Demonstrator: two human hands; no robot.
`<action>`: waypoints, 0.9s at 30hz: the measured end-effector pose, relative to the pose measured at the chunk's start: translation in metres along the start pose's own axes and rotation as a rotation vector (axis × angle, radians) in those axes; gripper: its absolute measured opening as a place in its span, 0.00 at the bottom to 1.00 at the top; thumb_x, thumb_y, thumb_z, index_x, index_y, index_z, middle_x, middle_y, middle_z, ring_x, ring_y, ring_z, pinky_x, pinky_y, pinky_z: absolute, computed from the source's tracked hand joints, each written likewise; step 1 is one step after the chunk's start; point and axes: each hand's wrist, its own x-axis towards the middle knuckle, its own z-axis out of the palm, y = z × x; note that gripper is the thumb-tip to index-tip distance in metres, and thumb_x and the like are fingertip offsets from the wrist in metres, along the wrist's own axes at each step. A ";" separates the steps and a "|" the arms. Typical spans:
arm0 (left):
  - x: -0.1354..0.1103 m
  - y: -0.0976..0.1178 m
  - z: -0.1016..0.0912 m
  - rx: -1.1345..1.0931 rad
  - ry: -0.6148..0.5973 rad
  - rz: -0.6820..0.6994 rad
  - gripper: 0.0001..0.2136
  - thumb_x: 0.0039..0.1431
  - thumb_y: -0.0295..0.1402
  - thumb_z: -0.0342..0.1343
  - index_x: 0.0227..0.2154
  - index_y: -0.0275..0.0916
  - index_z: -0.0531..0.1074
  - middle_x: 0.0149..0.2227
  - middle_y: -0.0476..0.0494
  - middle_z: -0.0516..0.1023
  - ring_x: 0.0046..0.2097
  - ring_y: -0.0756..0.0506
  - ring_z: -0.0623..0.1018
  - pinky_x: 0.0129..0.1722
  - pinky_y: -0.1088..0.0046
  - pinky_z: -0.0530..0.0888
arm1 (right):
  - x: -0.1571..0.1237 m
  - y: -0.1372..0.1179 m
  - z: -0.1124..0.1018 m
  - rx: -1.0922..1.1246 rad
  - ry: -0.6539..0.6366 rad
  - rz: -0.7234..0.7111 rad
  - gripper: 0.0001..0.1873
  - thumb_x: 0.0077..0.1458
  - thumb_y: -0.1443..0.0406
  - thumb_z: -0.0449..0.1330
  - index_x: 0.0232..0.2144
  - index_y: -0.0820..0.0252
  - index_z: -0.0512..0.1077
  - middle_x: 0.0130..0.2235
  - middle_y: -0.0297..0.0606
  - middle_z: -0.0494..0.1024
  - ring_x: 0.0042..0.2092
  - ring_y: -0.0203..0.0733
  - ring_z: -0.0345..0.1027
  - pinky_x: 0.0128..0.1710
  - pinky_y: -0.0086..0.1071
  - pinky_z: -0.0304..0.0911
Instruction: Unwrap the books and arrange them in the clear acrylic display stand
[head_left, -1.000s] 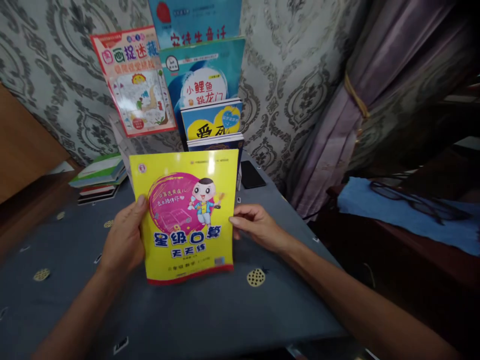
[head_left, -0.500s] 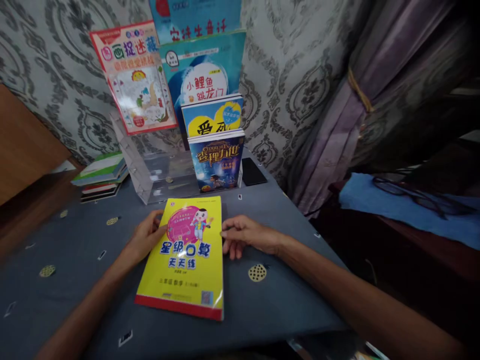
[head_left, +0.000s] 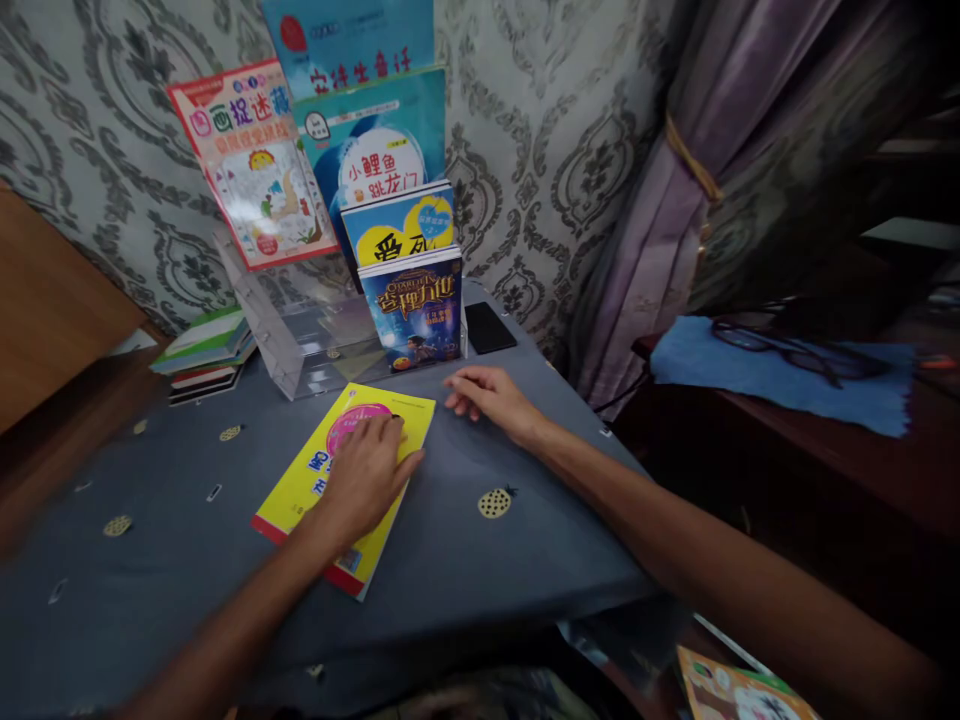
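Observation:
A yellow workbook with a red bottom edge lies tilted on the table, its upper end pointing right. My left hand rests flat on its cover, fingers together and thumb out toward the right edge, hiding much of the title and picture. Just right of the workbook's top corner, my right hand hovers apart from it, with loosely bent fingers and nothing in them. Beyond both hands stands a clear acrylic book rack. In its front right slot is a dark blue book.
Blue-green books and a red-bordered book stand higher in the rack. A stack of books lies left. A black phone-like slab sits behind right. Glasses rest on a blue cloth at right.
My left hand has moved from the workbook's left edge onto its cover. The workbook has turned clockwise. My right hand has come off its right edge.

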 end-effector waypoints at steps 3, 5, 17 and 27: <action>0.006 0.015 0.008 0.107 -0.025 -0.048 0.20 0.68 0.43 0.50 0.54 0.31 0.67 0.56 0.29 0.72 0.57 0.33 0.72 0.54 0.55 0.70 | 0.005 0.009 0.001 -0.129 0.054 -0.079 0.09 0.61 0.65 0.57 0.41 0.61 0.75 0.35 0.39 0.84 0.34 0.36 0.74 0.32 0.27 0.66; 0.009 0.018 0.010 0.135 -0.045 -0.080 0.21 0.69 0.43 0.48 0.54 0.30 0.66 0.56 0.27 0.72 0.58 0.32 0.71 0.54 0.55 0.69 | 0.005 0.014 0.003 -0.250 0.045 -0.123 0.11 0.62 0.67 0.56 0.45 0.60 0.74 0.39 0.39 0.84 0.37 0.38 0.75 0.37 0.31 0.67; 0.013 0.020 -0.011 0.122 -0.230 -0.061 0.15 0.70 0.36 0.47 0.50 0.30 0.70 0.52 0.29 0.75 0.55 0.35 0.75 0.51 0.60 0.72 | 0.003 0.014 0.006 -0.407 -0.012 -0.131 0.15 0.64 0.68 0.53 0.49 0.62 0.75 0.37 0.41 0.84 0.40 0.44 0.77 0.45 0.37 0.68; 0.013 0.017 -0.024 0.132 -0.321 -0.034 0.14 0.68 0.36 0.50 0.47 0.31 0.71 0.49 0.31 0.76 0.52 0.34 0.75 0.47 0.59 0.73 | -0.006 0.011 0.009 -0.361 -0.117 -0.154 0.15 0.64 0.63 0.54 0.43 0.63 0.78 0.31 0.39 0.84 0.33 0.41 0.76 0.34 0.30 0.65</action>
